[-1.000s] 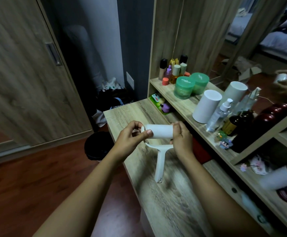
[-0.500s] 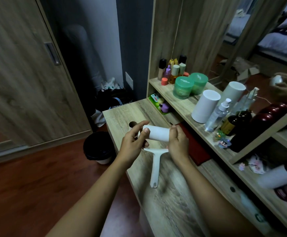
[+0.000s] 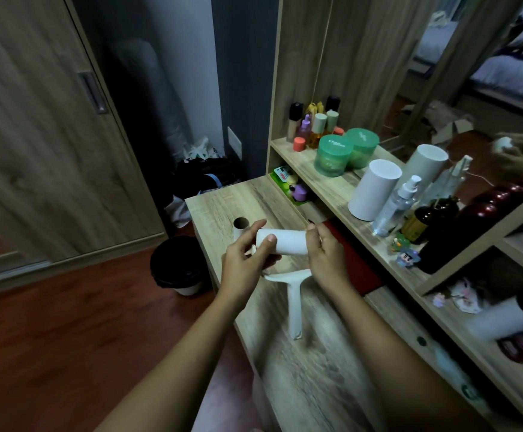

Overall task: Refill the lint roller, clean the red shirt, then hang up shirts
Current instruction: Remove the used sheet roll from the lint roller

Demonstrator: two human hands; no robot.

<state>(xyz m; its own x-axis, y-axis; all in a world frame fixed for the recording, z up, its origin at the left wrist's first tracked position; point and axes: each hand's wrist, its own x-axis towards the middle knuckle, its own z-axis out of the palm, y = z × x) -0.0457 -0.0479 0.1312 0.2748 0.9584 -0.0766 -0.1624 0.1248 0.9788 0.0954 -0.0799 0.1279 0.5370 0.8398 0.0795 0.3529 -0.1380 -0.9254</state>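
Now that both hands have come lower and nearer to me than a second ago, the fingers [image 3: 269,241] of my left hand [image 3: 244,263] are curled round the left end of the white refill roll [image 3: 285,241]. The thumb lies over it, where before they only pinched the tip. My right hand [image 3: 327,260] grips the right end, fingers closed round it. The roll is held level above the left edge of the bench [image 3: 304,372], and the lint roller handle [image 3: 294,304] hangs from it toward the wood, its tip close over the bench; whether it touches I cannot tell. I judge the refill is nearly or fully on its spindle, so this first step is almost done, though the left end is hidden under my fingers. With the hands lowered, the empty cardboard core [image 3: 241,226] shows upright near the far left corner of the bench, just behind my left hand. A red cloth [image 3: 355,266], perhaps the shirt to be cleaned, lies along the right edge under the shelf [image 3: 341,194], which carries a white cylinder [image 3: 374,190], a spray bottle [image 3: 395,207] and green jars [image 3: 333,155]. A black bin [image 3: 176,266] stands on the floor off the left edge, handy for the core. Nothing blocks the way to the cloth.
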